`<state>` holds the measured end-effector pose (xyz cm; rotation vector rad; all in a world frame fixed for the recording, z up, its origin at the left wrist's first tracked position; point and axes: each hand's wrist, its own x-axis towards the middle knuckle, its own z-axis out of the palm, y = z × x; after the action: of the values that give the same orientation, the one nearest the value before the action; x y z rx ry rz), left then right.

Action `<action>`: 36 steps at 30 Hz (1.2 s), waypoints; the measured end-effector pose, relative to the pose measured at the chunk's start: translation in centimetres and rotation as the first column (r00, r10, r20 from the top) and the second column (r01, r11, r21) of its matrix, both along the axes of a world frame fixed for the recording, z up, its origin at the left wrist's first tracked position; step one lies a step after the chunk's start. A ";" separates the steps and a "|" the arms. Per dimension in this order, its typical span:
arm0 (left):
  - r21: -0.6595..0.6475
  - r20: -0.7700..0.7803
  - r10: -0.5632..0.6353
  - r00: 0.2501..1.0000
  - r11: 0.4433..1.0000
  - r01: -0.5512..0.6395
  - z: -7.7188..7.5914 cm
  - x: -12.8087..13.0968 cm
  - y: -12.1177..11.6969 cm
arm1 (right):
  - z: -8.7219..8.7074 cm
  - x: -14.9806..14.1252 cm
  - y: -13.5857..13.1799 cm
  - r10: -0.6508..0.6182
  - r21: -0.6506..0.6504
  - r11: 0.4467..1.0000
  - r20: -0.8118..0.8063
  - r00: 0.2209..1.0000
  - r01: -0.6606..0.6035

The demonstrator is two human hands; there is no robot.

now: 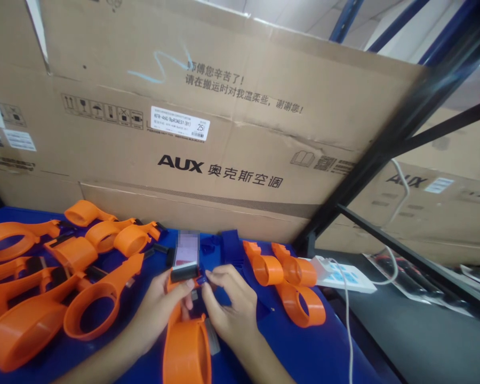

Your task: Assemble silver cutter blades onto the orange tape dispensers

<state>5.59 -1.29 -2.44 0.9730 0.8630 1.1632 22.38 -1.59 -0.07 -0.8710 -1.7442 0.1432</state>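
My left hand is closed round the head of an orange tape dispenser, its thumb beside a black roller. The dispenser's wide ring points down toward me. My right hand pinches a small dark blue piece against the dispenser's head; its exact shape is partly hidden by the fingers. Just beyond the roller, a phone with a lit screen lies on the blue table surface. A greyish strip shows beside the ring, below my right hand.
Several orange dispensers are heaped on the left, some with black parts. Further orange dispensers lie at right, near dark blue pieces. A white power strip with cables sits beyond them. Large cardboard stands behind, beside a black frame post.
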 end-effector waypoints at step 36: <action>0.007 0.065 -0.096 0.993 0.995 0.096 -0.5 -0.3 0.2 | 0.8 0.7 0.2 0.185 -0.362 0.892 -0.252 0.950 -0.270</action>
<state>5.24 -1.08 -2.94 0.9646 0.7536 1.1087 23.03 -1.37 0.71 -0.8934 -1.6350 0.7419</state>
